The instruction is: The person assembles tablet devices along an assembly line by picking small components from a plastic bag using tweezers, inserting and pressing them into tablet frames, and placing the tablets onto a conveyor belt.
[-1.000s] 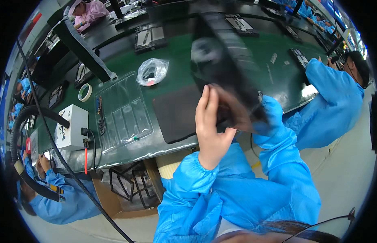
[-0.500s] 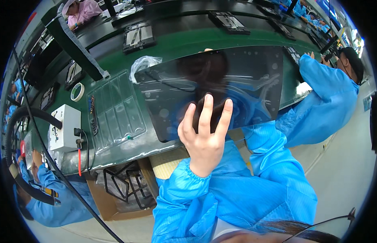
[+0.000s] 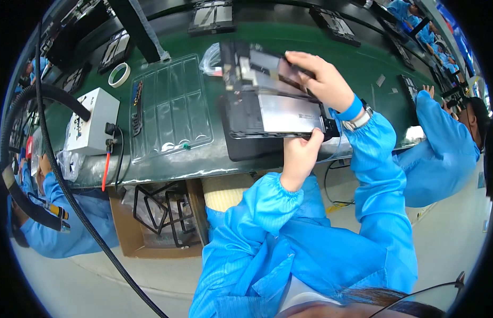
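One green table (image 3: pixel 363 98) supports the work, which is held by its near edge, presumably for easy reach. Above it, the device (image 3: pixel 291 114) lies with its opened interior and silver plate facing up, an attitude that seems chosen to keep the inner parts in sight. It overlaps the black pad (image 3: pixel 251 151), whose likely role is to guard against scratches; whether the two touch cannot be told. The right hand (image 3: pixel 328 79) curls over the device's far right edge, apparently steadying it. The left hand (image 3: pixel 301 156) pinches the near rim, thumb on top, its remaining fingers hidden beneath. The device's far left part is blurred.

Surroundings: a co-worker (image 3: pixel 442 151) sits at the right. A pillar (image 3: pixel 135 34) interrupts the far left of the table. At the near left, a carton (image 3: pixel 132 249) below table level contains black frames (image 3: pixel 146 225). A clear tray (image 3: pixel 172 114) lies left of the pad, well out of the hands' way. Farther left stands a white box (image 3: pixel 94 123), before which a hose (image 3: pixel 38 89) and a cable (image 3: pixel 92 222) cross the near left. A bag (image 3: pixel 209 61), partly hidden, crowds the device's far left corner; tape (image 3: pixel 117 85) lies beyond the white box.
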`<state>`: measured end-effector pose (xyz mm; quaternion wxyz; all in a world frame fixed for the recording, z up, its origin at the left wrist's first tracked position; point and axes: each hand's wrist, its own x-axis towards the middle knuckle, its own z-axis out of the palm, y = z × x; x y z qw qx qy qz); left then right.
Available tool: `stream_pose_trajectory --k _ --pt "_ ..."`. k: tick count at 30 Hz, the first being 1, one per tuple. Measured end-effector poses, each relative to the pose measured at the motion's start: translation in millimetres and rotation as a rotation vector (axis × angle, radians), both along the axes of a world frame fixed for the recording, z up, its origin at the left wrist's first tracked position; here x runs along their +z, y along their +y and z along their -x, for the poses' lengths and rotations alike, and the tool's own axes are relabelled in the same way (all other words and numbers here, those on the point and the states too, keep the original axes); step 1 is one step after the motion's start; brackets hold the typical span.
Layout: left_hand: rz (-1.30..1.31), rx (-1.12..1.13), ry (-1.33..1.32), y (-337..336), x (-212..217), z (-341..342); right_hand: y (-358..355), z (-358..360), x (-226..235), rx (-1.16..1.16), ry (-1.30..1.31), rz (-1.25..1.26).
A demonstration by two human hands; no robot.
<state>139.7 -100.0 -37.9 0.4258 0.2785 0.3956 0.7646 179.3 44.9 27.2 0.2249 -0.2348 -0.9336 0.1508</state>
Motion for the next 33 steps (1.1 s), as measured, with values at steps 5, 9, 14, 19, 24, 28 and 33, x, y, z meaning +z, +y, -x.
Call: stream_pose_trajectory --k 5,9,14,19,24,28,33 --pt "-0.101 -0.084 -0.734 4 -24 -15 5 11 -43 -0.043 -0.360 -0.031" --pt "-0.054 -0.291 -0.900 -16 -55 0 -7 19 -62 -0.026 -0.386 -0.128" --pt "0.299 -0.754 -0.333 -95 -13 65 -2 17 -59 0.019 -0.379 -0.348" --pt "0.382 0.190 1.478 -108 -9 113 26 7 -56 0.159 -0.403 -0.386" --pt "0.463 0.170 1.382 -94 -27 120 -20 -38 -28 -0.088 -0.264 -0.113" --pt "0.398 0.068 1.460 -54 -12 104 -53 -91 -46 -0.073 -0.323 -0.138" --pt "0.328 -0.021 1.468 50 -9 112 24 -100 -87 -0.316 -0.326 -0.360"
